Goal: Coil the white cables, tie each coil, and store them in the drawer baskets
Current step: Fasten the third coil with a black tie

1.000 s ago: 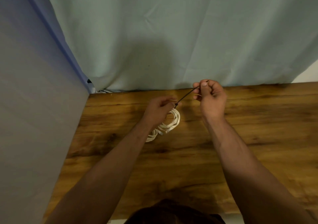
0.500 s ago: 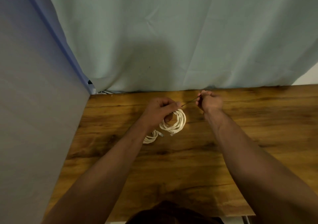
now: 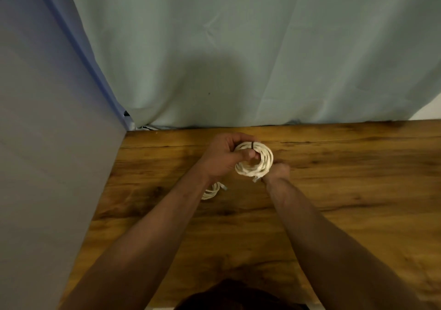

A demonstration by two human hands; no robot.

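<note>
Both arms reach forward, left hand (image 3: 224, 157) and right hand (image 3: 276, 172) gripping the white coil (image 3: 259, 163).

The white cable coil (image 3: 256, 160) in the grip looks like smooth, slightly glossy plastic, bound by a thin dark matt tie (image 3: 252, 145). Beneath it, the tabletop (image 3: 346, 178) is grained wood with low sheen; behind hangs matt, creased cloth (image 3: 238, 47).

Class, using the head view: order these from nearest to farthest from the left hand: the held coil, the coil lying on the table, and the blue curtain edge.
From the left hand:
1. Held coil, gripped in its fingers, just to its right.
2. Table coil, lying below the left wrist, partly hidden.
3. Blue curtain edge, far off to the left.
</note>
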